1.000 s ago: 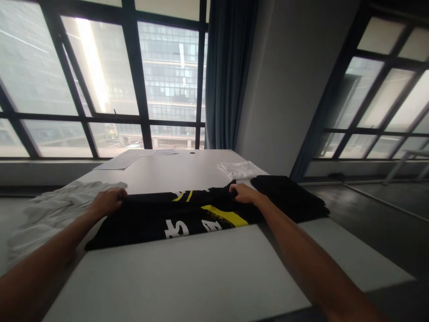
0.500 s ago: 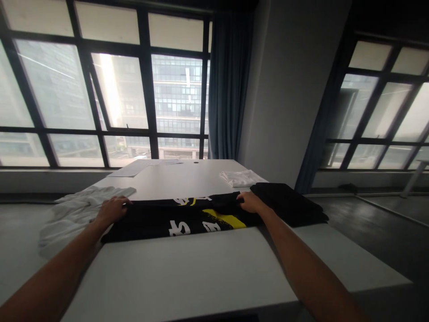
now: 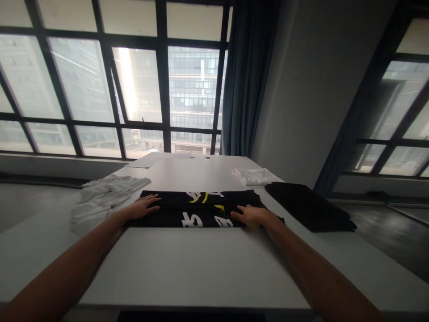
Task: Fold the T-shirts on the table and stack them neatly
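Note:
A black T-shirt point(image 3: 174, 219) with white lettering and yellow print lies folded into a wide strip across the white table point(image 3: 194, 268). On its left end rests my left hand point(image 3: 143, 207), palm down with the fingers stretched out. My right hand point(image 3: 250, 215) lies on the right part of the shirt, fingers spread and pointing inward. Neither hand grips the cloth. Part of the shirt's right end is hidden under my right hand and forearm.
Crumpled white cloth point(image 3: 107, 197) lies to the left of the shirt. To the right is a stack of folded black cloth point(image 3: 304, 205), with a folded white garment point(image 3: 254, 176) farther back. Paper sheets point(image 3: 144, 161) lie at the table's far left, below the windows.
Both hands have let go of the shirt's upper edge and now lie flat on it. The shirt looks flatter, its yellow patch mostly covered. The camera view has turned left.

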Available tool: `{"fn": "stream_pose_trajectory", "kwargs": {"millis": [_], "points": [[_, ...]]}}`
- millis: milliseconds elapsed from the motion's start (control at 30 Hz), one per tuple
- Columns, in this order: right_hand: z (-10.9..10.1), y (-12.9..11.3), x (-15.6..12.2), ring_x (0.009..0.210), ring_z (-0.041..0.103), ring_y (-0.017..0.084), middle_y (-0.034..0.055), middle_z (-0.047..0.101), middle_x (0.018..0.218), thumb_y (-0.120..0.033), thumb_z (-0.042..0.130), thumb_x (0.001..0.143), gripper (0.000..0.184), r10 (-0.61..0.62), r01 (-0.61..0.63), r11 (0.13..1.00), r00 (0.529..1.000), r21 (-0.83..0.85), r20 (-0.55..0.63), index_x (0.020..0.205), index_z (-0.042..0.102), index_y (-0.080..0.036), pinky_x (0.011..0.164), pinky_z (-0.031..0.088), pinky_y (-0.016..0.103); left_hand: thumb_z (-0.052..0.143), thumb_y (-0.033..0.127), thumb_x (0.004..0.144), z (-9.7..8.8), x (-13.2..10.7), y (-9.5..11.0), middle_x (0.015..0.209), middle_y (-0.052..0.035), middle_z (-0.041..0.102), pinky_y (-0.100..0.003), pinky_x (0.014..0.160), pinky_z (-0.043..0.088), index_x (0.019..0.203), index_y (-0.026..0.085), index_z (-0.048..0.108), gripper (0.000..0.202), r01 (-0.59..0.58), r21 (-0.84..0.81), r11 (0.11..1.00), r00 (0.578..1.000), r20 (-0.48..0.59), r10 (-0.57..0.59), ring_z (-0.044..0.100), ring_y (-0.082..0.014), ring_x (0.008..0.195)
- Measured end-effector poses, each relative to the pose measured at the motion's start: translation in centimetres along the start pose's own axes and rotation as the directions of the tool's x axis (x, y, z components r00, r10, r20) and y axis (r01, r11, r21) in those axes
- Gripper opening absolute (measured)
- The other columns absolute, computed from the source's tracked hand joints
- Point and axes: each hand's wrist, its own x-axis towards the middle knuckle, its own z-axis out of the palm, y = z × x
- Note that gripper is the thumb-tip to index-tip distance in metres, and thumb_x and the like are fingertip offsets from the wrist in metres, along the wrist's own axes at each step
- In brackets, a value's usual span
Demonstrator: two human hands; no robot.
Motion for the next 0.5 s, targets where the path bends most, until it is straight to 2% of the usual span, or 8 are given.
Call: {"fn": "stream_pose_trajectory", "kwargs": {"millis": [100, 167, 333, 500], "points": [[2.2, -1.5, 1.3, 0.141, 0.026, 0.05, 0.0216, 0.023, 0.16, -0.085, 0.037, 0.078, 0.099, 0.108, -0.106, 0.994, 0.993, -0.026, 0.053, 0.155, 0.031, -0.024, 0.103, 0.034, 0.066, 0.036, 0.068, 0.087, -0.1, -0.1, -1.2, 0.162, -0.0072, 0.022, -0.05, 0.119, 0.014, 0.152, 0.027, 0.035, 0.076, 0.029, -0.031, 0.999, 0.997, 0.072, -0.027, 0.017, -0.0283, 0.15], [2.7, -2.2, 2.1, 0.143, 0.018, 0.051, 0.0214, 0.018, 0.161, -0.084, 0.036, 0.079, 0.098, 0.078, -0.078, 0.997, 0.996, -0.014, 0.032, 0.156, 0.027, -0.024, 0.103, 0.031, 0.069, 0.038, 0.069, 0.087, -0.3, -0.2, -2.2, 0.163, -0.0071, 0.021, -0.051, 0.119, 0.014, 0.152, 0.028, 0.035, 0.077, 0.051, -0.054, 0.997, 0.996, 0.082, -0.047, 0.016, -0.0293, 0.15], [1.6, -4.3, 4.2, 0.146, 0.011, 0.048, 0.0213, 0.014, 0.162, -0.077, 0.029, 0.087, 0.089, -0.006, 0.006, 1.0, 1.0, -0.009, 0.026, 0.157, 0.021, -0.023, 0.107, 0.02, 0.07, 0.04, 0.073, 0.082, -0.6, -0.5, -3.9, 0.163, -0.0092, 0.019, -0.051, 0.118, 0.019, 0.152, 0.026, 0.035, 0.085, 0.143, -0.066, 0.988, 0.986, 0.098, -0.136, 0.015, -0.0325, 0.15], [0.8, -6.0, 7.5, 0.147, 0.012, 0.043, 0.0204, 0.018, 0.161, -0.066, 0.027, 0.095, 0.076, -0.102, 0.1, 0.994, 0.993, -0.035, -0.057, 0.156, 0.024, -0.021, 0.111, 0.016, 0.067, 0.037, 0.075, 0.081, -0.5, -0.7, -4.3, 0.163, -0.0103, 0.018, -0.05, 0.118, 0.019, 0.153, 0.024, 0.035, 0.088, 0.213, -0.024, 0.977, 0.973, 0.099, -0.21, 0.015, -0.0327, 0.15]]}}
